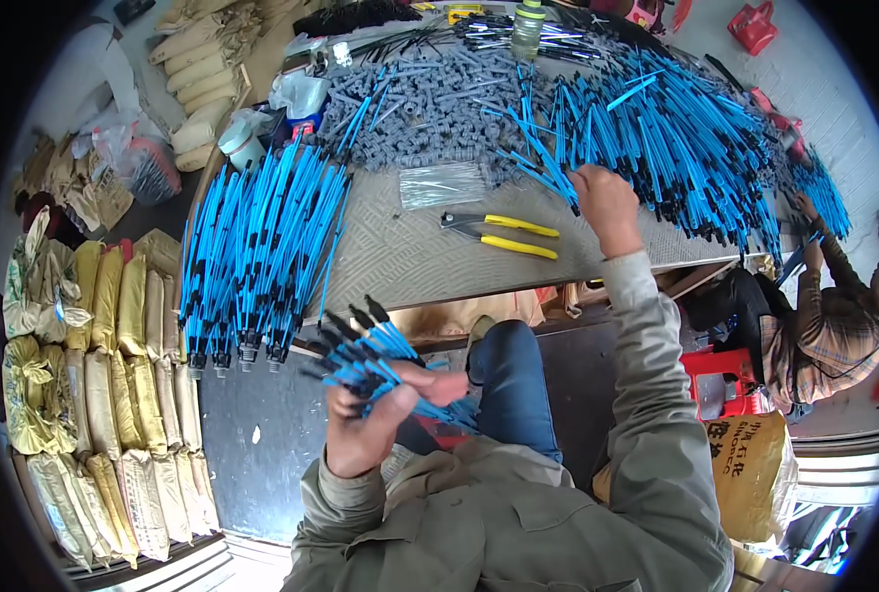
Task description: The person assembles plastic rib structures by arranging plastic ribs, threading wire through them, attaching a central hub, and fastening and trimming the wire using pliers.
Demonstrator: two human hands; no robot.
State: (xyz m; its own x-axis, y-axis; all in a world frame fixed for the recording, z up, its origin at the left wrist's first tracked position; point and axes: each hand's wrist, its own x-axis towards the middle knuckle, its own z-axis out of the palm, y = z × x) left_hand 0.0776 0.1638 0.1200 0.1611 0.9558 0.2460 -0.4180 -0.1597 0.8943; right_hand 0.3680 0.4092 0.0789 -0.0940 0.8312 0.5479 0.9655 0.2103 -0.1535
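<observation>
Blue rods (390,340) with black ends fan out as a loose bundle in your left hand (375,424), over your lap and beside the near edge of the tabletop (400,261). That hand is curled around the bundle with the thumb across it, presumably so that the ends stay free and roughly together. Your right hand (609,202) is at the fringe of the right-hand heap (656,128), fingers drawn together at some rod ends; whether it has hold of one cannot be told. The left-hand stack (267,227) lies mostly in one direction and overhangs the edge, likely for easy lifting. Yellow-handled pliers (523,226) rest between the two, jaws parted, within apparent reach of either hand. Materials noted: rods slim, straight and smooth, seemingly plastic; grey pieces (429,104) short, apparently ribbed, piled at random; thin strips (441,185) pale, glossy, laid parallel; tabletop surface finely patterned and matt; pliers' grips smooth, head dark metal.
</observation>
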